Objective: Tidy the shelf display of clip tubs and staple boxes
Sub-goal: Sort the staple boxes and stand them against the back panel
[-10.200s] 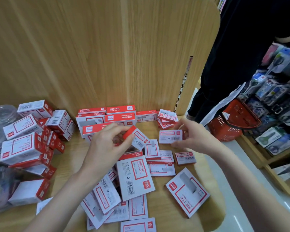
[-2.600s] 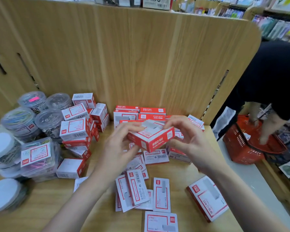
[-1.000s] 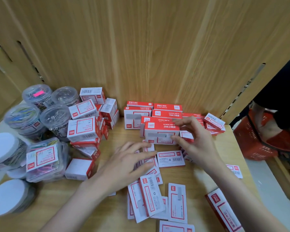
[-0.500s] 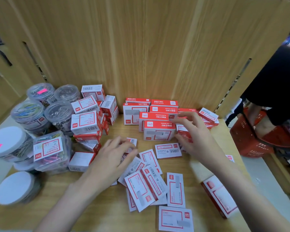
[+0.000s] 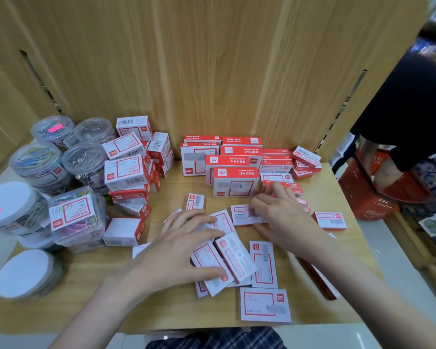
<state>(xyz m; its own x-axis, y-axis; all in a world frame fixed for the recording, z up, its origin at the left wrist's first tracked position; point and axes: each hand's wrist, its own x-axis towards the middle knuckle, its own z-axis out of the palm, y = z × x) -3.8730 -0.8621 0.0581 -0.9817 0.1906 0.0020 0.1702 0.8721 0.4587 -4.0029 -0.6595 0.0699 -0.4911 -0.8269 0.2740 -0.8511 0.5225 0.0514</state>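
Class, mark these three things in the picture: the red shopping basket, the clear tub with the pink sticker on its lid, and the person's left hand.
red shopping basket [image 5: 370, 197], head view, on its slatted front wall.
clear tub [image 5: 53, 129], head view, on its lid beside the pink sticker.
left hand [image 5: 179, 250], head view, on the back of the hand.

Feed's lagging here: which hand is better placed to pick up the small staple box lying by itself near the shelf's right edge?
Right, probably. The right hand lies beside the lone small staple box; the left hand rests on the scattered flat boxes, further away.

Clip tubs [image 5: 82, 159] left of stacked staple boxes [image 5: 235, 181] (loose boxes [image 5: 262, 263] in front).
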